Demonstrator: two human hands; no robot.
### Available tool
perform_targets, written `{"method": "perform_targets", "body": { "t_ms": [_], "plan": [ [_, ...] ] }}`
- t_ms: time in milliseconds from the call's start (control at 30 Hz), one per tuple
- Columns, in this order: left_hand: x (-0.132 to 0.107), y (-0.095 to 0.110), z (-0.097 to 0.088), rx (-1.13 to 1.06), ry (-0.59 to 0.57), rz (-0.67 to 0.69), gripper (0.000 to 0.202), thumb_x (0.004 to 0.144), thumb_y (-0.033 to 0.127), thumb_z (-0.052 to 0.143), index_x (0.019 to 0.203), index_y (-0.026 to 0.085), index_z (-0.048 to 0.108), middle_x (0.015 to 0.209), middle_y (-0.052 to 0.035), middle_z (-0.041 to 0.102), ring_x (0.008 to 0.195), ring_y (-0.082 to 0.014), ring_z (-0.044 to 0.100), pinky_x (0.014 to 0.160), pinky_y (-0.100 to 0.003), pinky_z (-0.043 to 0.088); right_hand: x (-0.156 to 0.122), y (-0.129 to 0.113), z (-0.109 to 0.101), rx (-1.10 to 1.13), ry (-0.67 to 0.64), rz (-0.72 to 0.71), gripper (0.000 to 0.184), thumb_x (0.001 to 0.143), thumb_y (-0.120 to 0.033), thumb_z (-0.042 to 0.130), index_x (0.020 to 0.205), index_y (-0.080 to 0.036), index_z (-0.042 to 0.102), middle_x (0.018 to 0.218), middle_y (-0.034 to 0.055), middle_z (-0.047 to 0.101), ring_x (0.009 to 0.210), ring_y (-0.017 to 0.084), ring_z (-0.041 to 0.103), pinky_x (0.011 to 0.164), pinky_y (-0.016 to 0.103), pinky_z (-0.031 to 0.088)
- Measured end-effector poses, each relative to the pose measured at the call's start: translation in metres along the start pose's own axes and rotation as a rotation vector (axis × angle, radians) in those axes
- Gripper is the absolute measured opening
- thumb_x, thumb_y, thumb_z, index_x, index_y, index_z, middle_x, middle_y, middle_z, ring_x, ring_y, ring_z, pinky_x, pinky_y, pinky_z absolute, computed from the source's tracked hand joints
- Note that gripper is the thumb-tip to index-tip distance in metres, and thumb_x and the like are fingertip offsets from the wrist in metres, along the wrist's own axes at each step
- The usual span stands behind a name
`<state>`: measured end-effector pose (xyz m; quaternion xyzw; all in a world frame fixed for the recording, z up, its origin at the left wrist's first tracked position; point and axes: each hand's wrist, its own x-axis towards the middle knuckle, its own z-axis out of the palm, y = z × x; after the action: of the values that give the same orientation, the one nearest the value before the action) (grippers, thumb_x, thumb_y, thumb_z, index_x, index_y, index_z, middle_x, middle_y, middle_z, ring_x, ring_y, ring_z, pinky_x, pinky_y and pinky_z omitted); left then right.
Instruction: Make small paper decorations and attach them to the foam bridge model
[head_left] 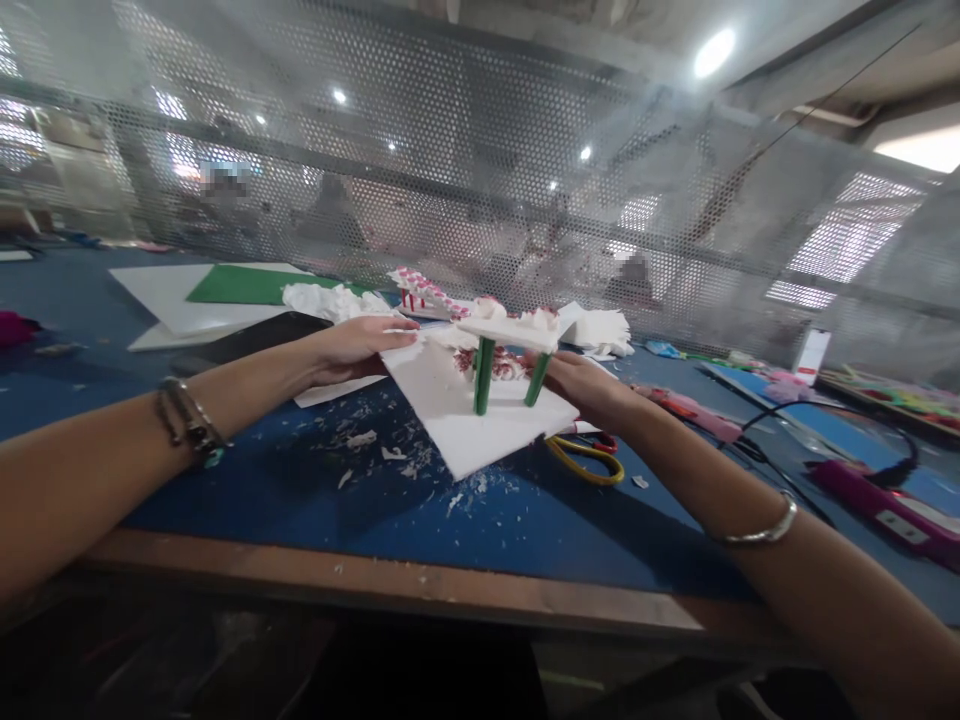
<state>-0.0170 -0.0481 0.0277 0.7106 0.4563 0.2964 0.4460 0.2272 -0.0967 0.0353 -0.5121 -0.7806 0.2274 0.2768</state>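
A white craft model (480,438) is held up between my two hands, tilted, with one corner of its flat base toward me. Green posts (484,378) stand on the base and carry a white slab topped with white and dark red tufts. My left hand (360,348) grips the base at its left edge, fingers laid along it. On the right side my right hand (589,388) holds the model; its fingertips are partly hidden behind a green post. Yellow-handled scissors (589,465) lie on the table just below my right hand.
White scraps (394,453) litter the blue table (300,510). White sheets (161,295), a green sheet (240,285) and crumpled white paper lie at the back left. A pink glue gun (697,415), a cable and a purple power strip (885,510) are on the right. Perforated metal screening stands behind.
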Motion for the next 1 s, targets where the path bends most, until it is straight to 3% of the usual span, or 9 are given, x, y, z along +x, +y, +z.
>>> {"method": "perform_targets", "body": {
  "t_ms": [133, 267, 367, 433, 467, 533, 600, 800, 1000],
  "plan": [
    [0.001, 0.0, -0.005, -0.1, 0.048, -0.007, 0.05, 0.079, 0.026, 0.041, 0.125, 0.011, 0.031, 0.116, -0.0119, 0.052, 0.104, -0.0216, 0.05, 0.076, -0.024, 0.047, 0.003, 0.006, -0.014, 0.257, -0.052, 0.057, 0.025, 0.076, -0.036, 0.047, 0.06, -0.017, 0.049, 0.044, -0.0073, 0.028, 0.036, 0.004, 0.026, 0.035, 0.019, 0.023],
    [0.003, -0.001, -0.007, -0.327, 0.207, -0.029, 0.048, 0.077, 0.016, 0.048, 0.123, 0.011, 0.035, 0.101, -0.0114, 0.059, 0.085, -0.0171, 0.058, 0.067, -0.022, 0.05, 0.007, 0.019, -0.032, 0.296, 0.05, 0.038, 0.021, 0.076, -0.036, 0.042, 0.068, -0.018, 0.049, 0.042, -0.0099, 0.019, 0.035, 0.005, 0.02, 0.035, 0.02, 0.021],
    [0.003, 0.0, -0.004, -0.487, 0.352, -0.026, 0.052, 0.074, 0.007, 0.049, 0.124, 0.011, 0.035, 0.087, -0.0092, 0.061, 0.064, -0.0112, 0.058, 0.056, -0.02, 0.05, 0.011, 0.028, -0.038, 0.302, 0.179, 0.02, 0.014, 0.074, -0.03, 0.043, 0.077, -0.018, 0.048, 0.048, -0.0066, 0.037, 0.043, 0.006, 0.04, 0.045, 0.021, 0.035],
    [0.003, 0.001, -0.002, -0.539, 0.391, -0.019, 0.051, 0.075, 0.004, 0.047, 0.124, 0.011, 0.034, 0.081, -0.0073, 0.06, 0.056, -0.0084, 0.056, 0.052, -0.018, 0.05, 0.013, 0.032, -0.037, 0.291, 0.226, 0.008, 0.022, 0.068, -0.023, 0.05, 0.09, -0.018, 0.047, 0.074, 0.0012, 0.056, 0.071, 0.011, 0.054, 0.064, 0.024, 0.042],
    [0.002, 0.002, -0.001, -0.566, 0.404, -0.021, 0.051, 0.075, 0.003, 0.047, 0.124, 0.011, 0.033, 0.078, -0.0065, 0.059, 0.054, -0.0079, 0.055, 0.051, -0.018, 0.05, 0.013, 0.033, -0.034, 0.281, 0.232, 0.007, 0.033, 0.065, -0.02, 0.053, 0.097, -0.019, 0.046, 0.091, 0.0048, 0.057, 0.088, 0.013, 0.053, 0.074, 0.027, 0.042],
    [0.001, 0.002, 0.001, -0.607, 0.411, -0.029, 0.052, 0.075, 0.0, 0.045, 0.125, 0.011, 0.032, 0.073, -0.0053, 0.058, 0.051, -0.0079, 0.055, 0.05, -0.018, 0.05, 0.014, 0.032, -0.028, 0.261, 0.224, 0.013, 0.047, 0.063, -0.019, 0.055, 0.109, -0.019, 0.042, 0.115, 0.0092, 0.049, 0.108, 0.018, 0.043, 0.086, 0.033, 0.037],
    [0.001, 0.001, 0.002, -0.621, 0.4, -0.032, 0.054, 0.076, 0.0, 0.044, 0.127, 0.012, 0.029, 0.07, -0.0045, 0.057, 0.051, -0.0089, 0.056, 0.05, -0.019, 0.05, 0.015, 0.03, -0.023, 0.245, 0.208, 0.015, 0.049, 0.067, -0.023, 0.051, 0.115, -0.02, 0.039, 0.122, 0.0108, 0.044, 0.114, 0.02, 0.038, 0.091, 0.038, 0.032],
    [-0.002, 0.003, 0.009, -0.652, 0.345, 0.063, 0.054, 0.079, 0.001, 0.038, 0.129, 0.014, 0.023, 0.068, -0.0033, 0.056, 0.052, -0.0107, 0.057, 0.051, -0.024, 0.052, 0.011, 0.019, -0.011, 0.216, 0.106, -0.052, 0.046, 0.07, -0.03, 0.05, 0.113, -0.016, 0.042, 0.116, 0.0121, 0.049, 0.107, 0.02, 0.045, 0.092, 0.037, 0.034],
    [-0.01, 0.013, 0.016, -0.71, 0.294, 0.125, 0.054, 0.078, 0.001, 0.036, 0.128, 0.018, 0.024, 0.071, -0.0032, 0.057, 0.051, -0.0102, 0.055, 0.048, -0.023, 0.05, 0.008, 0.013, -0.003, 0.199, 0.145, -0.083, 0.044, 0.068, -0.028, 0.051, 0.108, -0.014, 0.042, 0.102, 0.0121, 0.055, 0.09, 0.019, 0.054, 0.081, 0.036, 0.042]
  ]
}}
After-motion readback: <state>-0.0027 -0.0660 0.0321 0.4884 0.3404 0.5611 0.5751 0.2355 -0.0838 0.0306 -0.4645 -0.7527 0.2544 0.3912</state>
